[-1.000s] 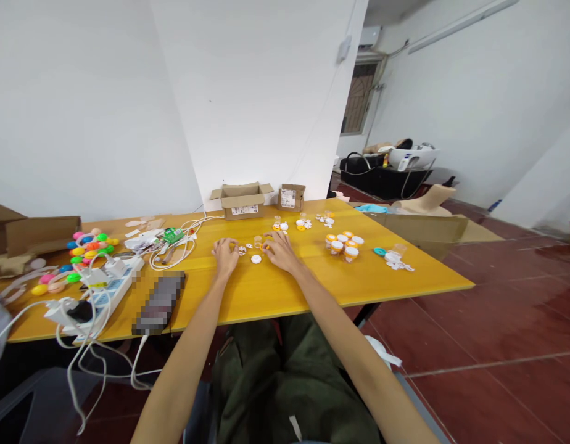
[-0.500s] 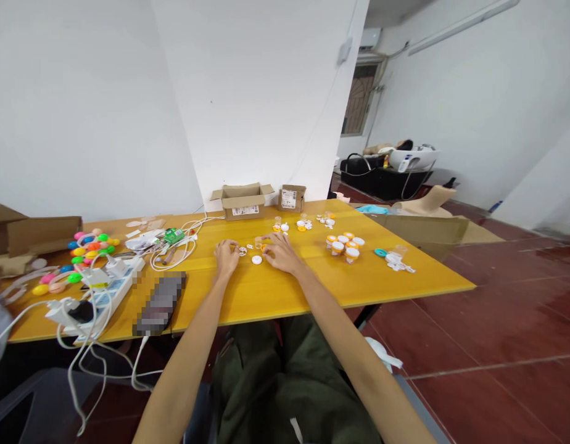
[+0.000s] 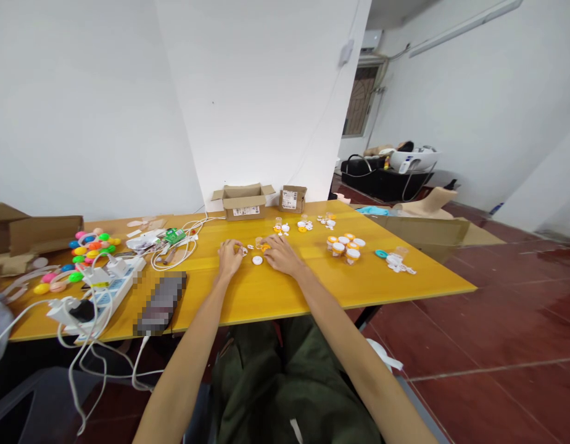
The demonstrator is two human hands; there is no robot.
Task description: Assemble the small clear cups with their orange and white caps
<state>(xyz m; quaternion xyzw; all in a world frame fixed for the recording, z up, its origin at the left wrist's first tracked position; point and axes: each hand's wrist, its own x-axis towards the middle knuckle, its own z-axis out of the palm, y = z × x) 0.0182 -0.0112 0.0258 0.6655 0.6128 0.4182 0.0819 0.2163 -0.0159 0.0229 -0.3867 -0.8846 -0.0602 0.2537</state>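
My left hand rests low over the table, its fingers curled onto a small white plastic piece. Another little white piece lies just right of it. My right hand is palm down, with thumb and fingertips closed on an orange ring, partly covered by the fingers. Beside those fingertips stands a small clear cup. Between my hands, a round white disc lies flat on the table.
To the right stand several lidded cups. Loose part sets lie farther back, another with a teal ring near the right edge. Two cardboard boxes stand behind. A power strip, phone and coloured balls occupy the left.
My left hand has moved slightly right, over the white pieces, covering some of them. My right fingers have drawn in from beside the clear cup onto the orange ring.
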